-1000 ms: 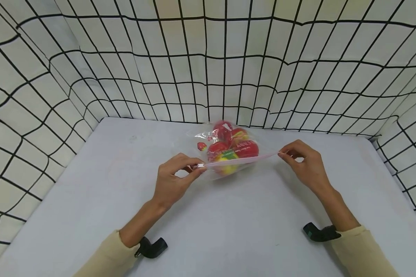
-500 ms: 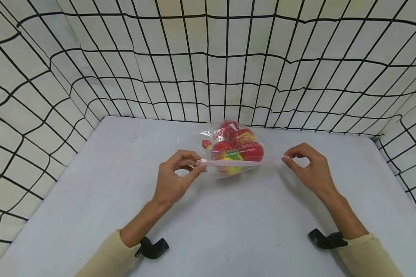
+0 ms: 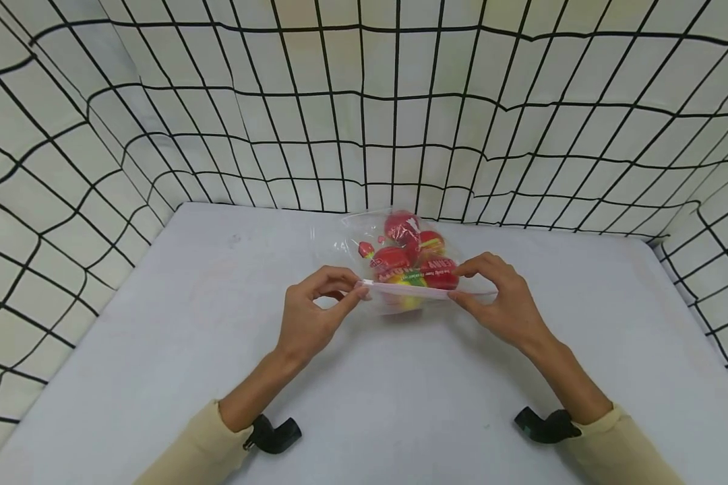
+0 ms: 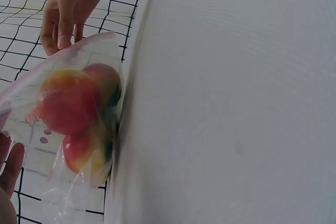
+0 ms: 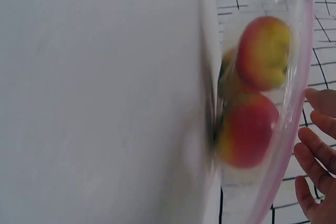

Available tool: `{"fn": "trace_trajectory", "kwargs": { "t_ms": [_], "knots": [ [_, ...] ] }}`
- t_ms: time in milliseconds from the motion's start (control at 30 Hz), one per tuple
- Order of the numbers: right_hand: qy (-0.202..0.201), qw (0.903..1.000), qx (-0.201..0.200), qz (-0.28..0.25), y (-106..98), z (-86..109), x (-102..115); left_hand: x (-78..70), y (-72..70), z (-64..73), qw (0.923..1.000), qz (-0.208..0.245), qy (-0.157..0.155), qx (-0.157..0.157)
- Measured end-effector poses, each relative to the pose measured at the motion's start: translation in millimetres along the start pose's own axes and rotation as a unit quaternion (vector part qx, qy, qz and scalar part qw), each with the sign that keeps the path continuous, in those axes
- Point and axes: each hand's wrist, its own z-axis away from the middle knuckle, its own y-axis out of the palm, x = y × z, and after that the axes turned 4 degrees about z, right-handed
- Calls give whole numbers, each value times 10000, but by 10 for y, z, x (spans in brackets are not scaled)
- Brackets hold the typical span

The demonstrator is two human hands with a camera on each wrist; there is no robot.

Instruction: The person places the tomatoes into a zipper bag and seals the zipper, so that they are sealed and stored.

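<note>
A clear zip bag [image 3: 346,236] with a pink zip strip [image 3: 409,291] lies near the back of the white table. Several red and yellow apples [image 3: 402,225] fill it, and its front has red printing. At the strip's left end, my left hand [image 3: 312,313] pinches the bag by the white slider [image 3: 365,283]. Toward the strip's right end is my right hand [image 3: 506,306], thumb and forefinger spread apart around the strip. In the right wrist view a fingertip [image 5: 314,97] touches the pink edge while the other fingers are loosely bent.
Black wire grid [image 3: 394,121] with pale sheeting behind it rises at the back and both sides of the white table [image 3: 394,404]. The bag is close to the table's back edge. Black wrist mounts [image 3: 546,426] sit at both cuffs.
My right hand has let go of the bag's right corner and moved left along the strip, its fingers spreading. My left hand keeps its pinch and has shifted slightly right.
</note>
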Motion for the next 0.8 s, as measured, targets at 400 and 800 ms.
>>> {"fn": "trace_trajectory", "kwargs": {
  "t_ms": [400, 800],
  "knots": [
    [-59, 9980, 308, -550, 240, -39, 367, 11, 23, 23, 10000, -25, -59, 39],
    [-407, 9920, 452, -1109, 363, -174, 602, 13, 34, 58, 9999, 41, -98, 99]
  ]
}}
